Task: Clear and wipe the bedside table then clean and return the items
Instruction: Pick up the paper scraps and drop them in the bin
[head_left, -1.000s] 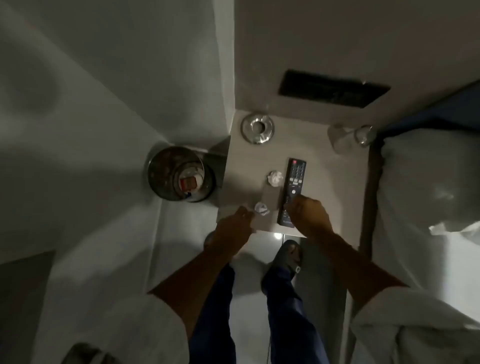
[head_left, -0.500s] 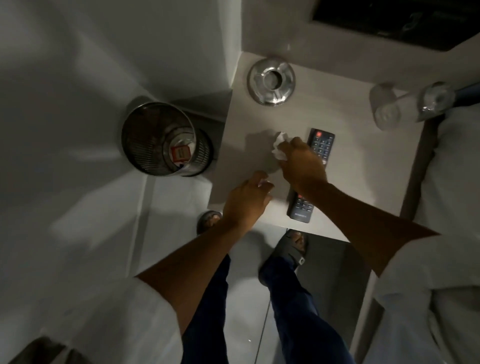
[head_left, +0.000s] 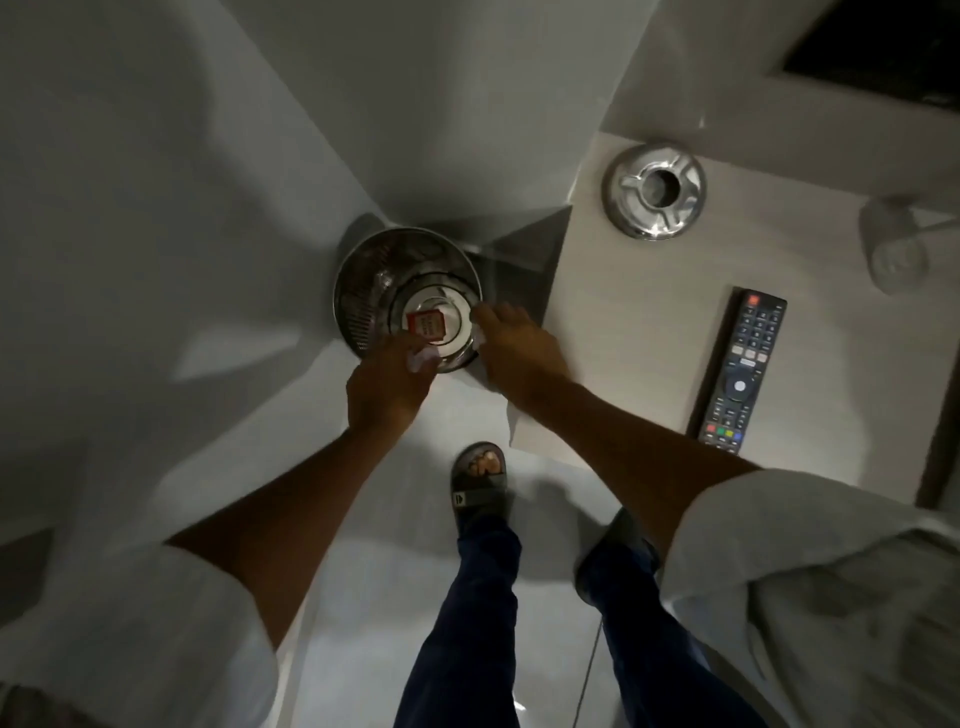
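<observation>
While half a second ago your hands were gathering the crumpled tissues off the bedside table, you are now holding both over the metal waste bin on the floor beside it. Your left hand is pinching a tissue wad at the bin's near rim; your right hand is curling round a second tissue scrap at its right rim, only a sliver showing. I judge the rubbish is nearly cleared, with the keepers yet to be lifted off before wiping. The remote is lying flat on the table's near right part, its long axis running front to back, the red button end pointing toward the wall. The ashtray is sitting at the back left corner, and a glass at the far right.
</observation>
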